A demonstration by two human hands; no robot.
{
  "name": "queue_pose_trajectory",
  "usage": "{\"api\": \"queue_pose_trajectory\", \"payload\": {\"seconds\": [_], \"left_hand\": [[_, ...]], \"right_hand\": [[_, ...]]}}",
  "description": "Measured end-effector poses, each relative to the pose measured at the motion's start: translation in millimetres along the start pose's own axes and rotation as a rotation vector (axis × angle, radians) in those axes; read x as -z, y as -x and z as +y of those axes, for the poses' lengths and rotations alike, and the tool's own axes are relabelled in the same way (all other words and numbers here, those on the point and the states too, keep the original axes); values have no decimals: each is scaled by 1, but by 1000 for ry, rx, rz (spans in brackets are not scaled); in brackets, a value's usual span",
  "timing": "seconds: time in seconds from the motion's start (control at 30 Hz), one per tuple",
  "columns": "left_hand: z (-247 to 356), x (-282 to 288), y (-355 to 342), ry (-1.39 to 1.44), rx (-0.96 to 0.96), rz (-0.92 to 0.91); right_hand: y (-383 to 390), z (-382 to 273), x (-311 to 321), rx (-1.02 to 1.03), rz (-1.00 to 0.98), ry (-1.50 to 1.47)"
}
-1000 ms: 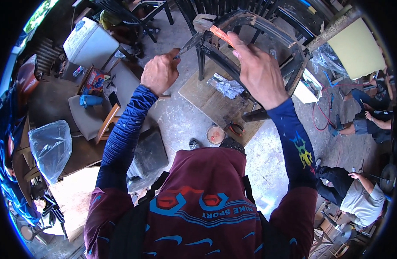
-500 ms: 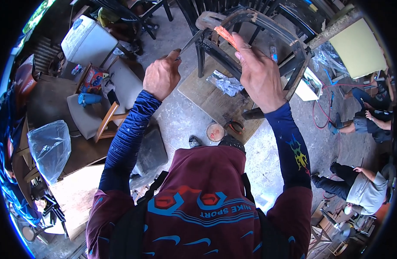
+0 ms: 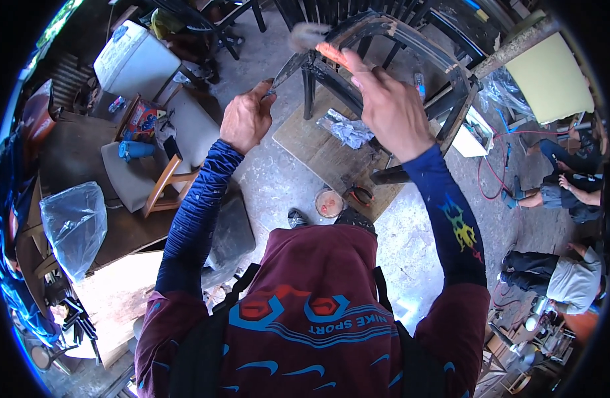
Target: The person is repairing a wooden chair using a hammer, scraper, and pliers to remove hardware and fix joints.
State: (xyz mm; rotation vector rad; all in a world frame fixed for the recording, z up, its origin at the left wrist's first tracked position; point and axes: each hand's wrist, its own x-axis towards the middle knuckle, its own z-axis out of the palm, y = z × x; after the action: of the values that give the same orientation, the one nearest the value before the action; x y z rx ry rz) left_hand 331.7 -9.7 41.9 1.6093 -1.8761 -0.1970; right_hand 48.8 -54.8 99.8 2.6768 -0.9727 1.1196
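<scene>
My left hand (image 3: 247,119) is closed around the near end of a narrow metal blade (image 3: 291,69), whose own handle is hidden in my fist. The blade's far tip meets the left corner of a dark wooden chair frame (image 3: 411,33). In my right hand (image 3: 394,109) is a hammer (image 3: 331,53) with an orange handle, gripped with the thumb along it. Its grey head is smeared by motion, just above the blade's tip and the frame corner. The frame has worn, pale patches along its edge and stands on a wooden board (image 3: 305,142).
On the board lie a crumpled cloth or plastic (image 3: 346,128) and pliers (image 3: 362,194), with a round container (image 3: 329,203) near my feet. Padded chair parts (image 3: 129,176) and a blue bottle (image 3: 136,150) are at left. People (image 3: 570,275) are at the right, near a red hose (image 3: 485,179).
My right hand and the hammer have shifted left and slightly down, and the hammer head has become blurred. The blade in my left hand has turned to show a wider face.
</scene>
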Motion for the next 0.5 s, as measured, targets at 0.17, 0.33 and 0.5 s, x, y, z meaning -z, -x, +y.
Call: {"api": "queue_pose_trajectory", "payload": {"seconds": [0.17,0.33,0.5], "left_hand": [[-10,-3,1,44,31,-3],[-28,-6,-5,-35,10,-93],[-42,-8,11,188,70,89]], "right_hand": [[-14,-7,7,72,55,-16],[-15,2,3,10,-311,226],[3,-17,6,-24,-113,-20]]}}
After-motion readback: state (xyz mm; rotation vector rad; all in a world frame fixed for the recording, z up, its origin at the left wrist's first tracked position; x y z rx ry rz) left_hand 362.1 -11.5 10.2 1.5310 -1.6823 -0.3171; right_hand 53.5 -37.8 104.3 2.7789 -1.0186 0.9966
